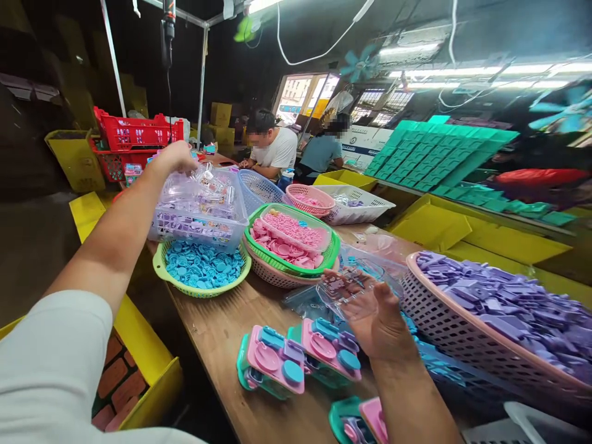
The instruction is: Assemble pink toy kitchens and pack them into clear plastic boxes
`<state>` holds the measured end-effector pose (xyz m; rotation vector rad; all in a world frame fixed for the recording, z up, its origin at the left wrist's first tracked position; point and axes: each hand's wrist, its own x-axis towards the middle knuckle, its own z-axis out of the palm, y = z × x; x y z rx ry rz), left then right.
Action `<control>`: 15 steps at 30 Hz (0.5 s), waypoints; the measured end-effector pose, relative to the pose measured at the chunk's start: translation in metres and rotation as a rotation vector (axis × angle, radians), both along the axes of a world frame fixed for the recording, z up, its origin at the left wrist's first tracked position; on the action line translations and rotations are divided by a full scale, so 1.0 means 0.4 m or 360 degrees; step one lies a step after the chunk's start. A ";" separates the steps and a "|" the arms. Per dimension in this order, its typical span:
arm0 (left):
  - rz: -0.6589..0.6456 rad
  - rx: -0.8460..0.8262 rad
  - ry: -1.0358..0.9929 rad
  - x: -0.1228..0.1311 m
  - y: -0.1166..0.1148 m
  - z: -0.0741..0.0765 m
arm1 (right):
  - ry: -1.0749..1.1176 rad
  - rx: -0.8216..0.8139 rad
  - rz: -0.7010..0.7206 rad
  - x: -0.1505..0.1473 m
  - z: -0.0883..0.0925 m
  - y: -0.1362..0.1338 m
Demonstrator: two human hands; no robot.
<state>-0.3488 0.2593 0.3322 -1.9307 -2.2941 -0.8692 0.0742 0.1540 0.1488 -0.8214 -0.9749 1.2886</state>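
My left hand point(181, 158) reaches over a clear plastic tub point(198, 231) heaped with small clear printed packets point(215, 185). Its fingers point down at the pile and are mostly hidden. Palm up, my right hand point(382, 317) holds a clear printed plastic packet point(343, 285) across its fingers, thumb raised apart. Below that hand stand two toy kitchen sets, one pink-topped toy point(276, 361) and another beside it point(326, 348), both with blue and purple parts and teal sides. A third toy point(354, 422) is partly hidden by my right forearm.
A yellow-green basket point(160, 268) holds blue discs; a green basket point(337, 246) holds pink parts. Purple pieces fill a large pink basket point(444, 308) at right. Red crates point(134, 132) and yellow cartons point(152, 394) stand left. Two people sit farther back, one in a white shirt point(283, 148).
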 end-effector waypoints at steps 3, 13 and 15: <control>-0.0255 0.0127 -0.0385 0.053 -0.055 0.047 | 0.0048 -0.0011 -0.0061 0.044 0.000 -0.010; -0.1563 0.0139 -0.1358 0.591 -0.004 -0.045 | 0.0077 0.0097 -0.0288 0.201 0.033 -0.072; -0.1714 -0.0062 -0.1437 0.699 0.036 -0.095 | 0.0074 0.0080 -0.0370 0.235 0.038 -0.095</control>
